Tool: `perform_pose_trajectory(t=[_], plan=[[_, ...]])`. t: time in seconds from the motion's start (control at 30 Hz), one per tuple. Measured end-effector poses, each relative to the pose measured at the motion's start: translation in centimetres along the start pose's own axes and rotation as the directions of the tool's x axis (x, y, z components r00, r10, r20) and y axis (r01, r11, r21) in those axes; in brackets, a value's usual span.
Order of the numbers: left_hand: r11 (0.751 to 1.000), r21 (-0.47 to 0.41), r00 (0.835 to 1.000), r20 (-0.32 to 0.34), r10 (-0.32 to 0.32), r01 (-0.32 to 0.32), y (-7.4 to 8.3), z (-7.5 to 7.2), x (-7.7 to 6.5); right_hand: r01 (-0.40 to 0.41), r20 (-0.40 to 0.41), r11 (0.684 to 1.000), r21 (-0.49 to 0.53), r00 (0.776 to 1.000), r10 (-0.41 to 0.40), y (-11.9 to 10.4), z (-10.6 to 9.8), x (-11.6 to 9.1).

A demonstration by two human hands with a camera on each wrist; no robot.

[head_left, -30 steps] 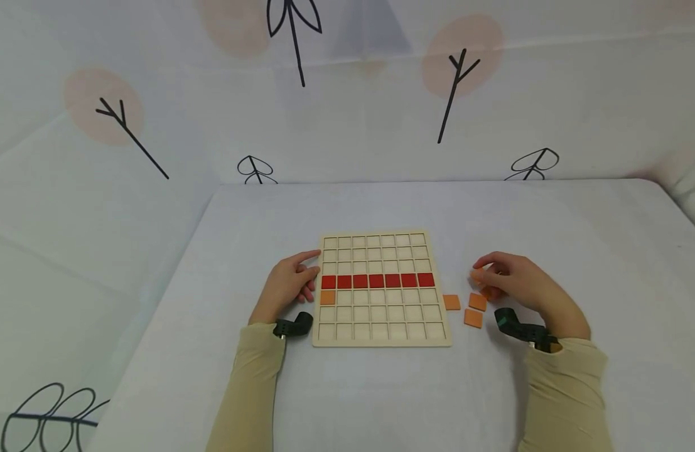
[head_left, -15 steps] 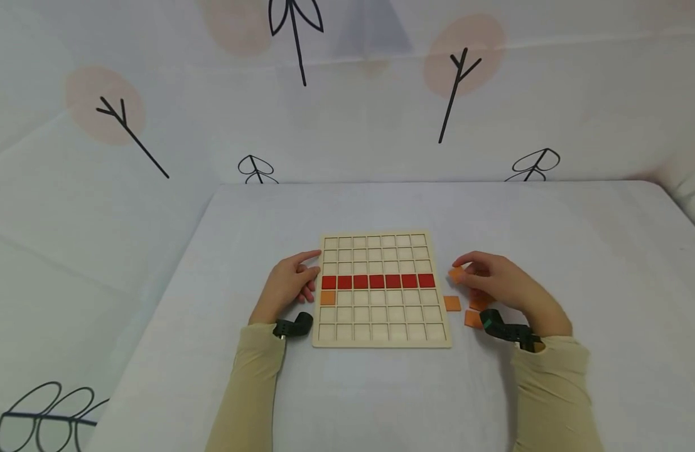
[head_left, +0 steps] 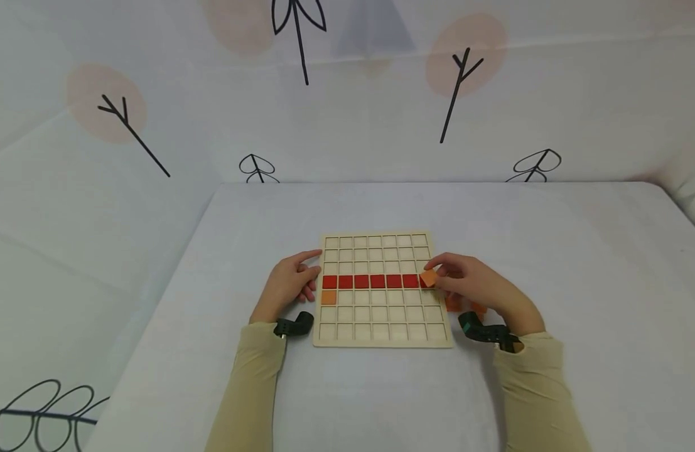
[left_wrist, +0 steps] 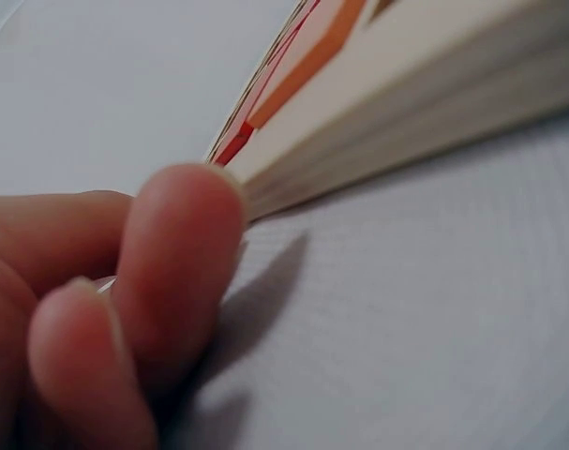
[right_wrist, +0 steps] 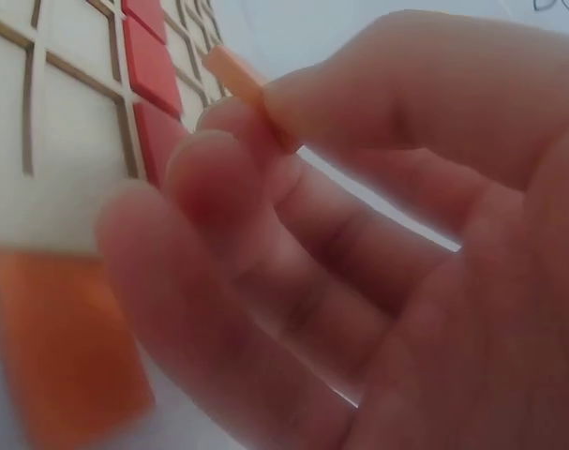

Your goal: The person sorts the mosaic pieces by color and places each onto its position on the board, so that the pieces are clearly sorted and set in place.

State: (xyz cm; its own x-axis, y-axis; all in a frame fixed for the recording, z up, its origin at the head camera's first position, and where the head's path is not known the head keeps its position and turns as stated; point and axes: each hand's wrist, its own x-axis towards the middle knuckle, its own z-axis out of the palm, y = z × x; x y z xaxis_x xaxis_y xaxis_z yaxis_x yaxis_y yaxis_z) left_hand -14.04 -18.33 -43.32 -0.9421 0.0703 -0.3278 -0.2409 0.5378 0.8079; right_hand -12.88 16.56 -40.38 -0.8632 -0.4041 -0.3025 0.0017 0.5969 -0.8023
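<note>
Over the right end of the red tiles (head_left: 377, 281) on the wooden grid board (head_left: 378, 314), the right hand (head_left: 474, 281) pinched an orange tile (head_left: 429, 278); the left hand (head_left: 287, 279), index finger extended, touched the board's left edge on the worktop (head_left: 392, 395).

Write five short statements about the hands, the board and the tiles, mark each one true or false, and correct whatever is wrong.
1. The right hand pinches an orange tile. True.
2. The left hand is at the left side of the board. True.
3. The red tiles lie in the row nearest the person. False: the red tiles lie in the middle row.
4. The left hand holds a red tile. False: it holds no tile.
5. A second orange tile sits in the row just below the red one. True.
</note>
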Motion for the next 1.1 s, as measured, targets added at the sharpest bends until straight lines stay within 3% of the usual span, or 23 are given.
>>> perform_pose_trajectory(t=[0.57, 1.1], plan=[[1.0, -0.002, 1.0, 0.001, 0.008, -0.008, -0.1, 0.0, 0.2, 0.138, 0.061, 0.99, -0.041, 0.989, -0.136, -2.1, 2.5, 1.4], [1.0, 0.011, 1.0, -0.02, 0.023, -0.022, -0.2, 0.1, 0.1, 0.231, 0.032, 0.962, -0.144, 0.973, -0.229, -3.9, 5.9, 2.7]])
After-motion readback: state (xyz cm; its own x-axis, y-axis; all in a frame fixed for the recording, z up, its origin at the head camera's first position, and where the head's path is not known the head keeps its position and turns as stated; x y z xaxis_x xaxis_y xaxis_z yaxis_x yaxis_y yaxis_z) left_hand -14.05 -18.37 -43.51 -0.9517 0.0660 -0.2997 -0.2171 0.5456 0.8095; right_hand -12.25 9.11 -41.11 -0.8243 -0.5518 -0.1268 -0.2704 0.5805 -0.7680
